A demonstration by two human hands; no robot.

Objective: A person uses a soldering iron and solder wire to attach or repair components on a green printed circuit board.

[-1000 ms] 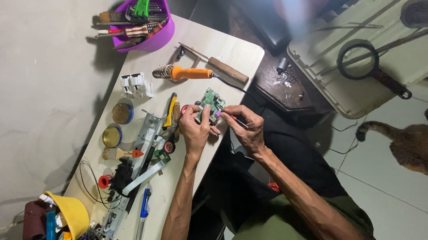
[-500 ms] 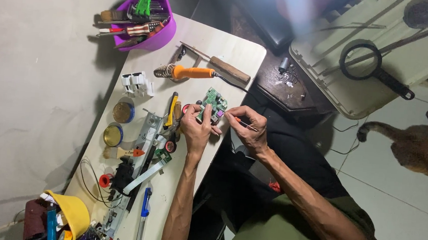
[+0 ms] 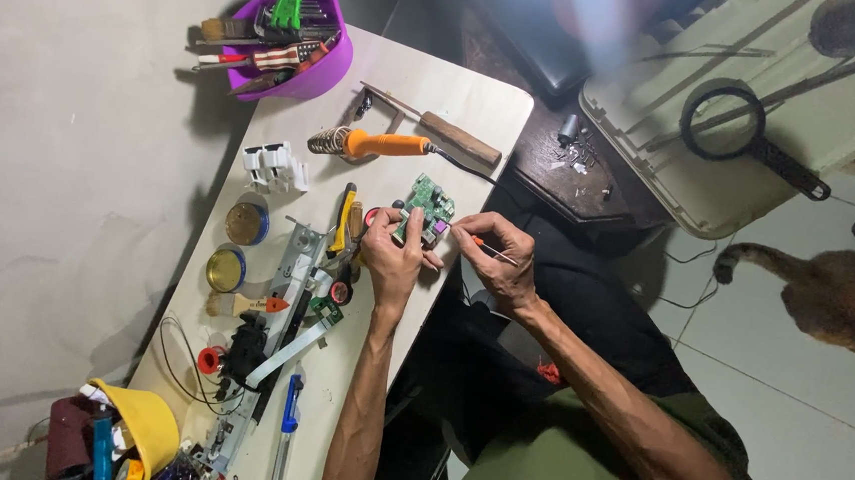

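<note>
My left hand (image 3: 392, 258) grips a small green circuit board (image 3: 427, 206) at the near edge of the white table (image 3: 458, 92). My right hand (image 3: 500, 255) sits just right of the board and pinches a thin screwdriver with an orange tip (image 3: 488, 246), its point close to the board's edge. An orange-handled soldering iron (image 3: 379, 144) on its coil stand lies just beyond the board.
A purple bowl (image 3: 331, 71) of brushes and tools stands at the far end. Two round tins (image 3: 246, 223), pliers (image 3: 344, 220), a metal bracket (image 3: 290, 271), a blue pen (image 3: 288, 416) and a yellow container (image 3: 149, 426) crowd the table. A magnifying glass (image 3: 725, 120) lies on a cream case; a cat (image 3: 835, 294) stands at right.
The view has shifted slightly. Both hands stay at the circuit board, with the right hand making only a small move with the screwdriver.
</note>
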